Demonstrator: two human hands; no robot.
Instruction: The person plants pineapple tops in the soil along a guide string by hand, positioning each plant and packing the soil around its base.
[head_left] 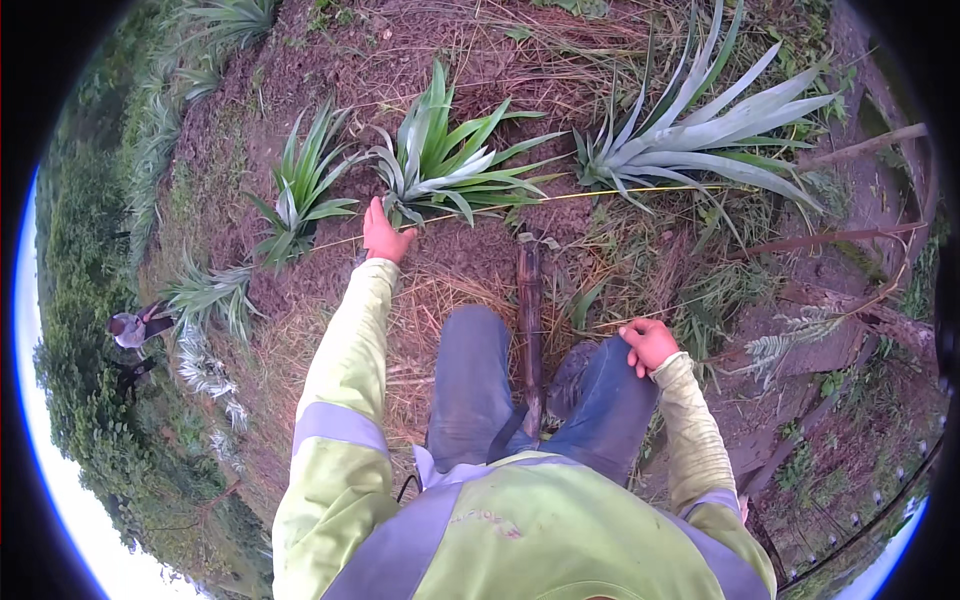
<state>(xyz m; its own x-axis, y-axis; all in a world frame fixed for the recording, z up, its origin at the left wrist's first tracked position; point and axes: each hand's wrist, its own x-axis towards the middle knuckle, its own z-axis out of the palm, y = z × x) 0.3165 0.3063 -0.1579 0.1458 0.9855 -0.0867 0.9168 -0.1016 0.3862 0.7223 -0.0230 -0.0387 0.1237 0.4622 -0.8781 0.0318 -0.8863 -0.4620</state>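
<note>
My left hand [385,236] reaches forward with fingers stretched out, at the base of the middle pineapple plant [440,160]. Whether its fingertips press the lowest leaves or the soil is hard to tell. By my right knee is my right hand [652,346], its fingers curled in; anything inside them is hidden. A thin yellow string [560,198] runs past the plant bases, close to my left hand. Between my knees stands a dark wooden stick [530,320], its far end at the soil. A smaller pineapple plant [300,185] grows left of the middle one.
A large grey-green pineapple plant [690,140] spreads at the far right. Dry straw [440,295] covers the ground around my legs. Brown branches [830,240] lie at the right. Another person [130,328] is far off at the left, near further plants [210,295] in the row.
</note>
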